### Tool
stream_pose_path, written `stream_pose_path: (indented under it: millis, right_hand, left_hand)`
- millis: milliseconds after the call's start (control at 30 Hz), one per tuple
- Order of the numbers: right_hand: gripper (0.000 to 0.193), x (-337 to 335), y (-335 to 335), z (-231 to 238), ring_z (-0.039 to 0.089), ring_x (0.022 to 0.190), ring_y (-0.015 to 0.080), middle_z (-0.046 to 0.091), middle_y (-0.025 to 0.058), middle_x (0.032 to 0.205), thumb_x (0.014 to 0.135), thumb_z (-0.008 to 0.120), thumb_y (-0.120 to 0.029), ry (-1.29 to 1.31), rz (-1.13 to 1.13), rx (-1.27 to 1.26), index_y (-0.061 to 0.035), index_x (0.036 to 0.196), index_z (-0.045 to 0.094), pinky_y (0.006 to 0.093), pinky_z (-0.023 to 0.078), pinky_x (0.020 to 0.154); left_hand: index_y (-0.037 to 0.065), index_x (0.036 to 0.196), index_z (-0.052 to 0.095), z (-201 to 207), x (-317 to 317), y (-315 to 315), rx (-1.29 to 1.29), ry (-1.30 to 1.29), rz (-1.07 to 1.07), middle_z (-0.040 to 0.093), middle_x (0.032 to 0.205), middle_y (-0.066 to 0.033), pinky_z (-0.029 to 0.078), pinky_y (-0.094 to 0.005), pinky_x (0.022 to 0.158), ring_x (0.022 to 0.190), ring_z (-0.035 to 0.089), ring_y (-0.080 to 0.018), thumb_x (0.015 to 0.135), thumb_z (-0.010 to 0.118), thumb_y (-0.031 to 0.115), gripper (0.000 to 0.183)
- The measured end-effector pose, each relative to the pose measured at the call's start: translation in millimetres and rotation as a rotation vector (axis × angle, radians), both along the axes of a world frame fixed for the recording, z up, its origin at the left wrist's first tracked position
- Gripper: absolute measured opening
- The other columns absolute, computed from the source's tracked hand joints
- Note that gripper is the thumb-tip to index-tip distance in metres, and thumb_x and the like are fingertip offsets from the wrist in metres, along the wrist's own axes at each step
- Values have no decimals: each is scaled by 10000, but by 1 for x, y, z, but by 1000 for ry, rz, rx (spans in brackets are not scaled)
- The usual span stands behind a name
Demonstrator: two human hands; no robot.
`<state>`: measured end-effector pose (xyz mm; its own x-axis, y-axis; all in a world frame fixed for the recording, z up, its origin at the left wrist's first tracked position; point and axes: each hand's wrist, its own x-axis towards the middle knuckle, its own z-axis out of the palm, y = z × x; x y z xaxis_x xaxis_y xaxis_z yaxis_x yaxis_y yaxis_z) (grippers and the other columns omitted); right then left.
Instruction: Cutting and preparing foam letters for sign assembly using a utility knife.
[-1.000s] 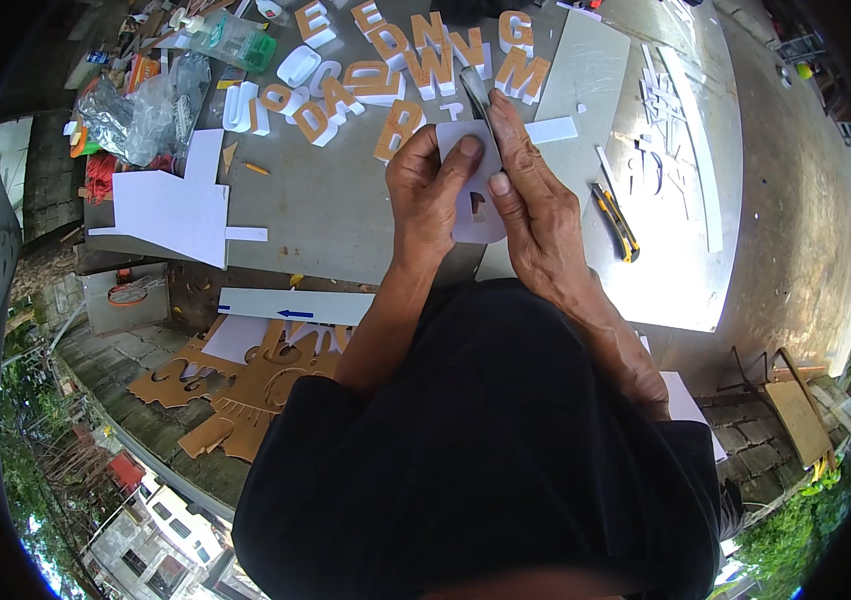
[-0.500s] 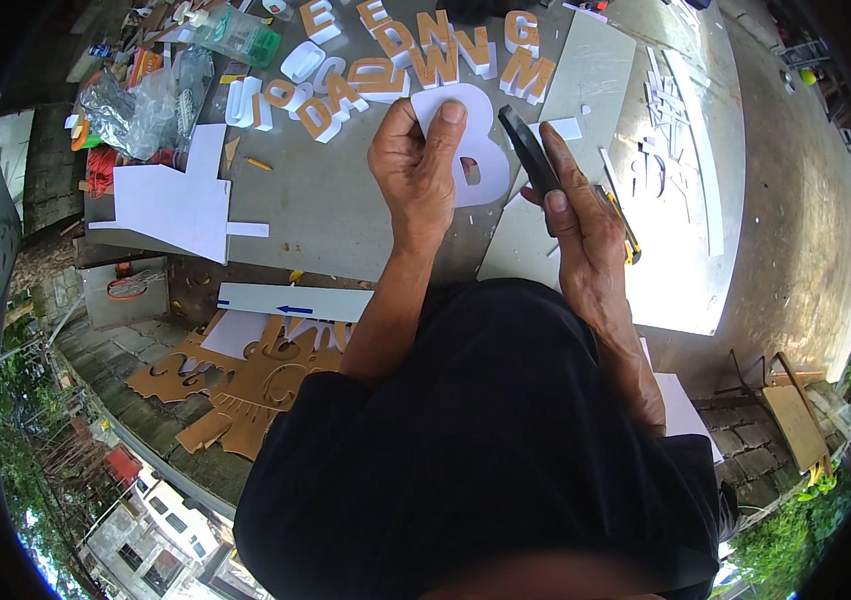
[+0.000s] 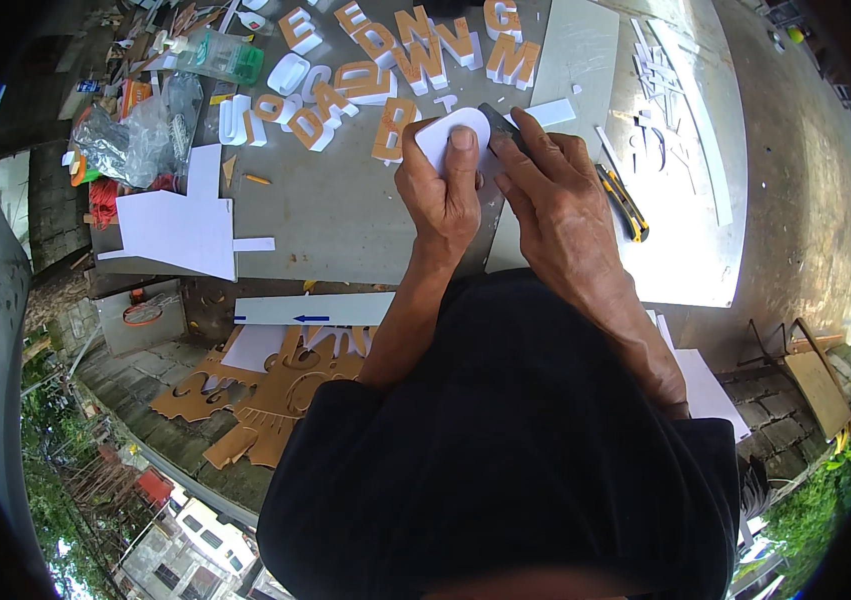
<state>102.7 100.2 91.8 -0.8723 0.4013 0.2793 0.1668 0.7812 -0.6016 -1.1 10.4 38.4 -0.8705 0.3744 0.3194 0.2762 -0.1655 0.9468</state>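
My left hand (image 3: 437,195) is closed on a white letter-shaped cutout (image 3: 435,139), with the thumb pressed on its face. The cutout is tilted, and its lower part is hidden by the fingers. My right hand (image 3: 563,195) grips a flat black bar-shaped tool (image 3: 495,118) at the cutout's right edge; whether they touch I cannot tell. Its fingers cover most of the tool. Just left of the cutout stands a brown-faced letter block (image 3: 385,130). A yellow and black utility knife (image 3: 625,205) lies right of my right hand.
Several brown-faced white letter blocks (image 3: 355,85) crowd the table's far side. A green-tinted bottle (image 3: 235,58) and clear plastic bags (image 3: 130,140) are at far left, above a white sheet (image 3: 175,225). White strips and offcuts (image 3: 660,80) lie at right. Brown cut-out sheets (image 3: 275,385) lie below the table.
My right hand has turned over and brought the black tool against or close to the cutout's edge. My left hand has tilted the cutout, and the view has shifted slightly.
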Motion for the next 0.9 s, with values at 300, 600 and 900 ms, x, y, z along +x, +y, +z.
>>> stream_pose_path:
  millis: [300,600,900]
  right_hand:
    - [338,-1,3,-15,580,1084,330,613,200,1313,751,657,60,24,-36,171,-1,1081,692,435,480,926]
    - [281,4,3,-30,574,1073,322,630,189,1283,741,644,77,65,-70,155,0,1006,696,431,476,922]
    - [200,3,1,-31,576,1032,332,631,192,1285,829,669,-3,47,-71,123,-6,1028,691,438,476,909]
  left_hand:
    - [-60,997,589,-5,2,1,-147,314,26,682,757,-157,527,-327,570,633,691,-242,988,648,246,312]
    - [-38,965,592,-7,-1,5,-195,356,8,676,731,-152,523,-336,560,618,688,-256,982,652,219,264]
    - [-35,952,594,-11,5,7,-181,359,17,673,728,-153,523,-341,561,615,688,-266,978,654,197,242]
